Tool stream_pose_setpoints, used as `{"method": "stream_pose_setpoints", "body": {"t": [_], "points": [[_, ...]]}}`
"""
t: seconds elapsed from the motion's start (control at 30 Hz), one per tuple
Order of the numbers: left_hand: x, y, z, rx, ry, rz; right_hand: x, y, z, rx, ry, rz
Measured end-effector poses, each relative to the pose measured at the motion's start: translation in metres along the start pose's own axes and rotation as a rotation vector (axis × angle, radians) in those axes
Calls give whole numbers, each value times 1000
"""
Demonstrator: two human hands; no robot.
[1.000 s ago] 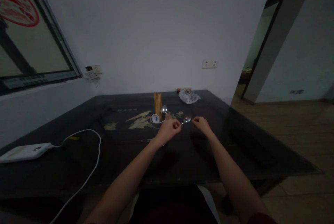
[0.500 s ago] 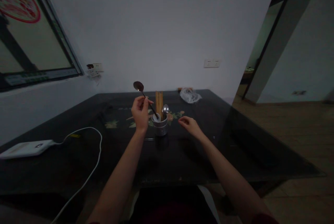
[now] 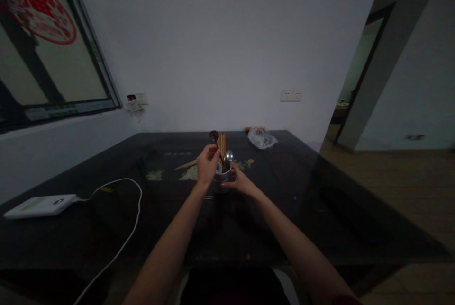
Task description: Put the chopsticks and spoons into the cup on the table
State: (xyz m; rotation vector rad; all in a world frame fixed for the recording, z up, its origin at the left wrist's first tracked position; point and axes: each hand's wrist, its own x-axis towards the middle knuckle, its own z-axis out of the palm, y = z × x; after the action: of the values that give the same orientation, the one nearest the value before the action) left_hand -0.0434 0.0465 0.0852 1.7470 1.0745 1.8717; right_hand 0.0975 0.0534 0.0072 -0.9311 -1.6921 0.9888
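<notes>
A metal cup (image 3: 222, 176) stands on the dark table, holding several wooden chopsticks (image 3: 222, 143) and a shiny metal spoon (image 3: 229, 156), bowl up. My left hand (image 3: 207, 163) pinches the handle of a dark spoon (image 3: 213, 135), its bowl raised and its lower end inside the cup. At the cup's right side, my right hand (image 3: 240, 180) is curled round the wall, thumb in front. The far side of the cup is hidden.
A crumpled clear plastic bag (image 3: 262, 139) lies at the table's back edge. On the left rests a white power bank (image 3: 40, 206) with a white cable (image 3: 137, 210) trailing off the front. A dark flat object (image 3: 351, 215) lies on the right.
The dark spoon has gone lower into the cup and stands more upright, with my left hand moved right. My right hand has moved left from the open table and taken hold of the cup.
</notes>
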Motion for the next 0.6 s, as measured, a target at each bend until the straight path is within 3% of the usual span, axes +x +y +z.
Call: {"method": "stream_pose_setpoints", "body": {"t": [0.27,0.6], "points": [[0,-15,3,153,-45,-13,-3,2,13,12,85,-64],[-2,-25,6,154,-80,-88,-2,11,16,-98,168,-52]]}}
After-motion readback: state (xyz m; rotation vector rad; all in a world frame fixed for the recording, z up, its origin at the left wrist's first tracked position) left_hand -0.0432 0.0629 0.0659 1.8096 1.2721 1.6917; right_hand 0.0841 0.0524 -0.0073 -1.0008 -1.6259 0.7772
